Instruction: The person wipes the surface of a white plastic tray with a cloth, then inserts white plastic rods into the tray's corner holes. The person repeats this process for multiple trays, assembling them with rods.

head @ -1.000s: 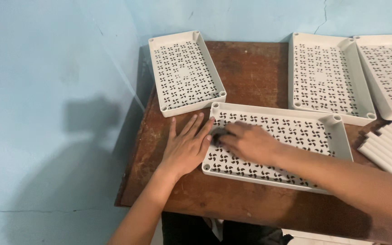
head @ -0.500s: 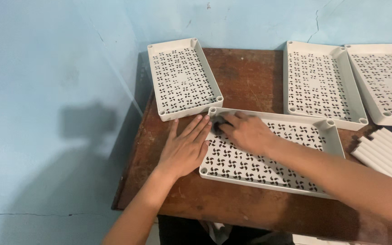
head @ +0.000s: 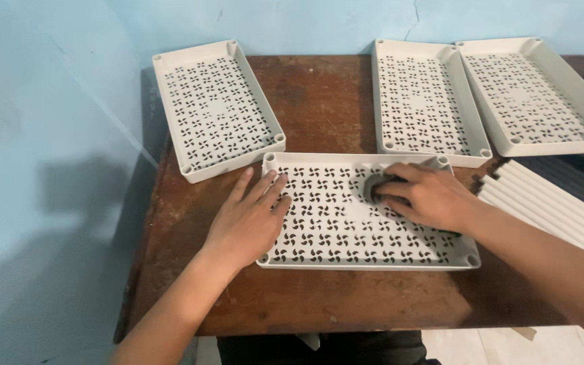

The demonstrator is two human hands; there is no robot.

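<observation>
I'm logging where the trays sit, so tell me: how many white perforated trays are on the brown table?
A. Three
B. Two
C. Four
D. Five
C: one tray lies under both hands, one sits at the table's far left, and two more lie side by side at the far right.

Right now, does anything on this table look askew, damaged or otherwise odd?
Nothing looks broken or spilled. The far-left tray sits turned at an angle to the table's edge, unlike the tray under the hands. The tabletop is worn and blotchy. The right hand covers a small dark object I cannot identify.
</observation>
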